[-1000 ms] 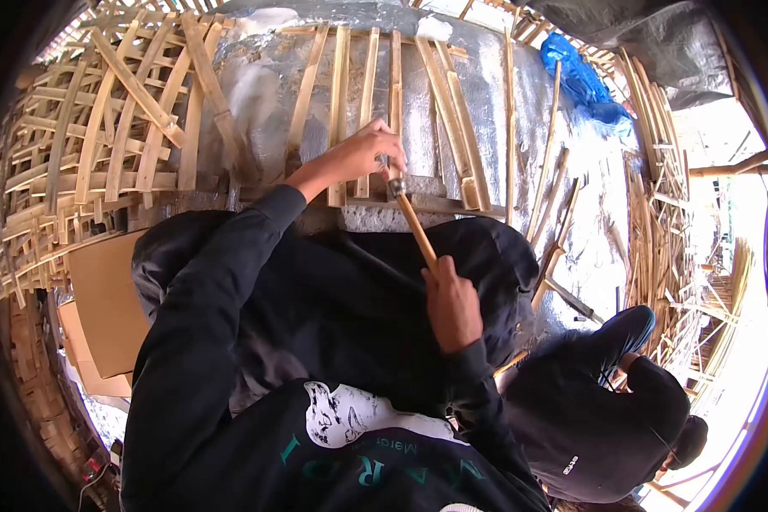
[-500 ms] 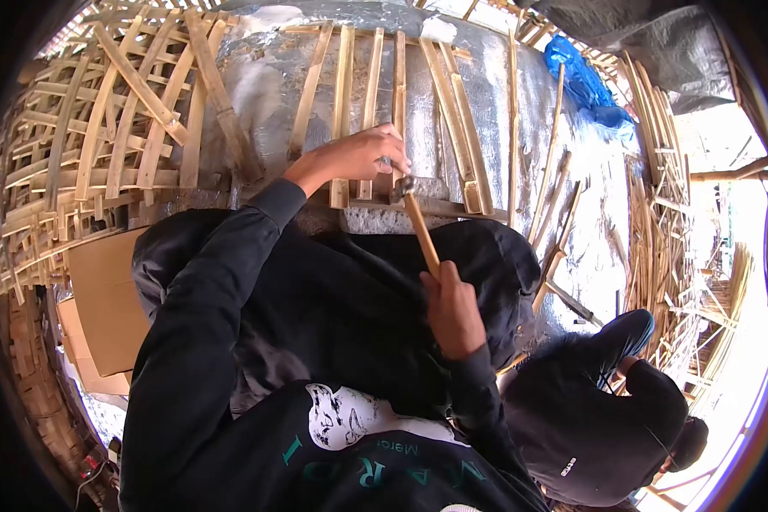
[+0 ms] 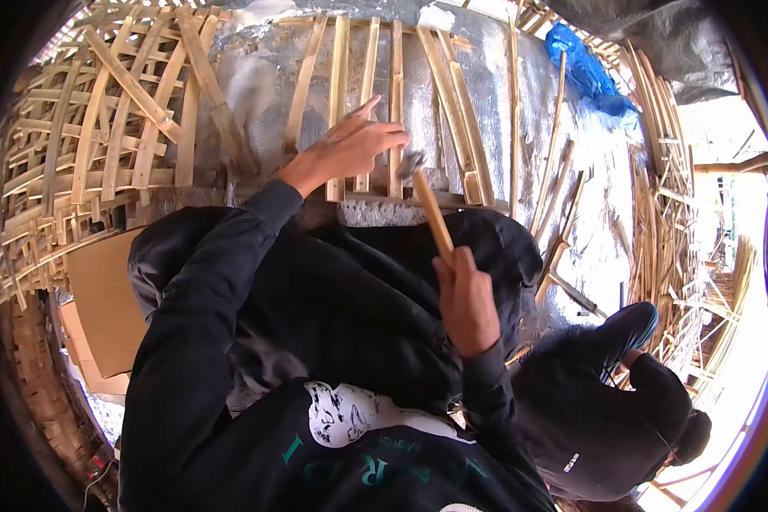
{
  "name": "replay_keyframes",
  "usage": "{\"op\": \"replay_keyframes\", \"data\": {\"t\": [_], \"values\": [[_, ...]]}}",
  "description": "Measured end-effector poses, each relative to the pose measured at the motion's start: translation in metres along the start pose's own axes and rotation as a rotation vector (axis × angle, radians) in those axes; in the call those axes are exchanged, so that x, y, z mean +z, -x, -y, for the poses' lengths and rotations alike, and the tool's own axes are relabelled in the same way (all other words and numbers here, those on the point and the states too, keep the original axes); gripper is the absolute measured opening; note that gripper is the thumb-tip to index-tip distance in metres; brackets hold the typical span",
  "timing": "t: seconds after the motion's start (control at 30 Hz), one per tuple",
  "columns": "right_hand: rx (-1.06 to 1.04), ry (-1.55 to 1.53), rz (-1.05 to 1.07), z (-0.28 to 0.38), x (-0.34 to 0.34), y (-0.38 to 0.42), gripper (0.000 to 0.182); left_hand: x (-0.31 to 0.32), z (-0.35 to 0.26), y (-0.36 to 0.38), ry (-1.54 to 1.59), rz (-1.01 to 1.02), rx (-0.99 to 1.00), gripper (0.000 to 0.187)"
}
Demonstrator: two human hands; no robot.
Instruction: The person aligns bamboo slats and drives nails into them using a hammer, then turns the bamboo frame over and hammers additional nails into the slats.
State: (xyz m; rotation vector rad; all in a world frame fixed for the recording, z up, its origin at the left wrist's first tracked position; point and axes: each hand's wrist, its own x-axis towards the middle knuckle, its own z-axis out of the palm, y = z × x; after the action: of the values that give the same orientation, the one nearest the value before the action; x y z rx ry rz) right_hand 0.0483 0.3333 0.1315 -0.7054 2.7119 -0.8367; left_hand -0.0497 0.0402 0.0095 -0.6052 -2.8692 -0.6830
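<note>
**Wood-handled hammer in right fist; left hand at flat bamboo slat**

Biggest first. Silvery foil-like sheeting (image 3: 491, 85) lies beyond the knees, under the slats; looks smooth, so slats could slide on it. Woven pale-bamboo lattice (image 3: 92, 128), off to the left: probably light for its spread, springy, best lifted by crossings well inside the edge, since loose ends could snag or split.

Long, narrow, tan bamboo slats (image 3: 339, 85) run away from the person, roughly side by side, near ends by a rough grey block (image 3: 384, 213). Likely light, stiff over short spans, bendy over full length; may split along the grain, edges may be sharp or splintery. Take by the flat faces, near mid-length for carrying, near the end for steadying.

Slat at the left hand (image 3: 350, 147) is a single flat tan bamboo strip (image 3: 396, 77). Fingers partly bent, one pointing outward, tips beside or on the strip; pinch or contact: cannot tell. Any small fastener there: too small to tell.

Hammer with pale, straight wooden handle (image 3: 433, 213) sits between the hands, tilted, small dark metal head (image 3: 412, 164) near the left fingertips. Right hand (image 3: 472, 303) wrapped round the lower handle. Likely head-heavy, rigid, tough; low grip gives swing, higher grip more control. Smooth wood might slip in a loose hold. Fingertips close to head: pinch risk.
</note>
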Motion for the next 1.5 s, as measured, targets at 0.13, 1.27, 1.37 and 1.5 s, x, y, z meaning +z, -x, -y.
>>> {"op": "replay_keyframes", "data": {"t": [0.13, 1.27, 1.37, 1.5], "values": [[0.046, -0.05, -0.161, 0.035, -0.019, -0.003, 0.022, 0.002, 0.004, -0.003, 0.02, 0.001, -0.004, 0.05], [0.138, 0.104, 0.068, -0.028, 0.054, 0.021, 0.021, 0.004, 0.019, 0.001, 0.181, -0.008, -0.02, 0.044], [-0.028, 0.027, -0.024, 0.004, 0.013, 0.004, 0.024, 0.003, 0.021, 0.001, 0.159, -0.013, -0.035, 0.043], [0.038, -0.051, -0.243, 0.045, -0.015, -0.001, 0.02, 0.005, 0.019, 0.002, 0.178, -0.006, -0.035, 0.042]]}}
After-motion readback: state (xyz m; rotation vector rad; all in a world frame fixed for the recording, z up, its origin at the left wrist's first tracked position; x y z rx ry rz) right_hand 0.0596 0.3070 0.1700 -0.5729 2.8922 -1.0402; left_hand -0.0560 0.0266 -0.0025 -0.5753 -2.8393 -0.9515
